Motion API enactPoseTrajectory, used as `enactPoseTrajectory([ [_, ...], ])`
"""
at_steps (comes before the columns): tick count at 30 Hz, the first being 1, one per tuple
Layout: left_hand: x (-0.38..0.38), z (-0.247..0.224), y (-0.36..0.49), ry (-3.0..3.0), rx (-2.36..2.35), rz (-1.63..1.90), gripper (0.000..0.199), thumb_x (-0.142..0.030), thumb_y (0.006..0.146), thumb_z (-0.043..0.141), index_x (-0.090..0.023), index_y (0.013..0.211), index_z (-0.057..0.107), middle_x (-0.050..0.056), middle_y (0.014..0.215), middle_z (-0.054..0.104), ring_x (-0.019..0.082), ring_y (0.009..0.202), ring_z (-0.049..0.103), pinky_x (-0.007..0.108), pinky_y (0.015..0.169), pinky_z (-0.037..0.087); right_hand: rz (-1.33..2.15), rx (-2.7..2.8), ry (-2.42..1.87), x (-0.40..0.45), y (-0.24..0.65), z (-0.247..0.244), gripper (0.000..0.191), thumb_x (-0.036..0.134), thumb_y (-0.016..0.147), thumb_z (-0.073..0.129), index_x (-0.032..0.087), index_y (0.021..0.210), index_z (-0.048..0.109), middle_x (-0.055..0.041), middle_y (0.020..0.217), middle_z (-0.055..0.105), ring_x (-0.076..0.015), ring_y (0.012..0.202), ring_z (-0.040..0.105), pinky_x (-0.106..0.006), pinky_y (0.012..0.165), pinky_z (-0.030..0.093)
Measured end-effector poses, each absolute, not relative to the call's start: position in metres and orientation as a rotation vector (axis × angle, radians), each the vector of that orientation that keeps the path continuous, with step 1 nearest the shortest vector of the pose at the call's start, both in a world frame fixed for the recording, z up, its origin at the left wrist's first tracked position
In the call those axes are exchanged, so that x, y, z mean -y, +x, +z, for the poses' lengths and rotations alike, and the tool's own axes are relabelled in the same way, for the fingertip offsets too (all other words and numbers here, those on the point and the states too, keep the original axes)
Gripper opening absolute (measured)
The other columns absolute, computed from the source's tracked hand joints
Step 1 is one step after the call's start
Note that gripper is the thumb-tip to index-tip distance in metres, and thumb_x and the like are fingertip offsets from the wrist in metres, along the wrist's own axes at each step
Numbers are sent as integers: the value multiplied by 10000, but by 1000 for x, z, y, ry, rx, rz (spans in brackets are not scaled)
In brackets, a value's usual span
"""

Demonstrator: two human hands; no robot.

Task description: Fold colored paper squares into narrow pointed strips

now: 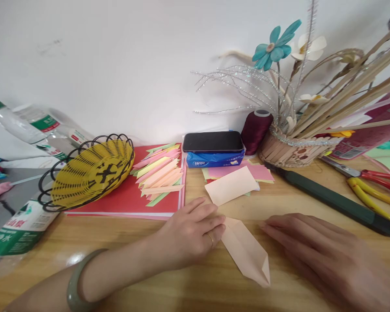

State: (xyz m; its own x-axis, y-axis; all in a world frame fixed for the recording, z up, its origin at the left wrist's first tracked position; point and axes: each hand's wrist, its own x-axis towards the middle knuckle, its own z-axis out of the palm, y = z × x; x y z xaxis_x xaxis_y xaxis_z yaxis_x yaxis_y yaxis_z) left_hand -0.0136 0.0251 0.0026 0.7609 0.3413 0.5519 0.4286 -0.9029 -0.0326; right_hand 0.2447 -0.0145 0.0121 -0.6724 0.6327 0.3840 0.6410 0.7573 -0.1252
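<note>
A peach sheet of folded paper [243, 249] lies on the wooden table, its corners turned in and one flap at the lower right standing up slightly. My left hand [196, 227] has its fingers curled onto the upper left edge of this paper, holding it against the table; a ring and a bracelet show on that arm. To the right of the paper, apart from it, my right hand [325, 255] is low over the table with fingers stretched out, somewhat blurred, and nothing visible in it. A flat peach slip [232, 185] lies just beyond my left fingertips.
Several folded paper strips [160, 173] lie on a red sheet [117, 207], beside a yellow basket [91, 177]. A phone [212, 142] rests on a blue tissue pack [214, 159]. Right of these are a thread spool [256, 132], a flower pot [295, 151], a dark green-handled tool [331, 197] and pliers [364, 186].
</note>
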Motion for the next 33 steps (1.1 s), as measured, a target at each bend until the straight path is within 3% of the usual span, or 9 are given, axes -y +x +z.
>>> enactPoseTrajectory([
  [5, -11, 3, -12, -2685, 658, -738, 146, -164, 863, 504, -103, 837, 634, 47, 726, 634, 179, 823, 582, 371, 877, 461, -104, 2573, -1068, 40, 246, 9, 207, 242, 878, 481, 223, 1062, 575, -38, 899, 659, -182, 786, 619, -301, 715, 498],
  [9, -8, 6, -11, -2756, 720, -797, 146, -140, 866, 481, -114, 837, 622, 28, 682, 604, 165, 772, 575, 362, 836, 481, -171, 2591, -971, 40, 237, 11, 251, 210, 923, 373, 187, 1077, 570, -44, 939, 671, -175, 845, 624, -312, 780, 495],
  [15, -16, 6, -11, -2885, 710, -929, 102, -78, 837, 536, -115, 760, 592, 31, 762, 641, 147, 797, 570, 287, 759, 496, 59, 2450, -1186, 14, 231, 14, 239, 255, 905, 428, 159, 1102, 525, -95, 1039, 621, -181, 951, 592, -315, 792, 513],
  [22, -16, 5, -14, -2783, 582, -819, 110, -158, 873, 536, -132, 797, 612, -2, 728, 644, 140, 786, 587, 331, 844, 464, 103, 2582, -960, -3, 234, 13, 190, 203, 920, 406, 184, 1023, 565, -65, 961, 645, -169, 898, 604, -335, 785, 511],
  [28, -14, 3, -9, -2735, 616, -846, 136, -109, 832, 562, -129, 712, 624, 10, 674, 638, 161, 788, 598, 336, 827, 469, 206, 2413, -1136, 2, 239, 0, 216, 275, 884, 492, 186, 1081, 487, -79, 975, 629, -174, 872, 614, -303, 733, 524],
  [33, -14, 1, -9, -2743, 668, -866, 136, -105, 814, 575, -141, 691, 623, 7, 709, 651, 155, 803, 595, 317, 822, 470, 302, 2395, -1148, 0, 241, -2, 157, 276, 883, 494, 202, 1021, 506, -71, 1006, 629, -172, 915, 609, -293, 751, 524],
])
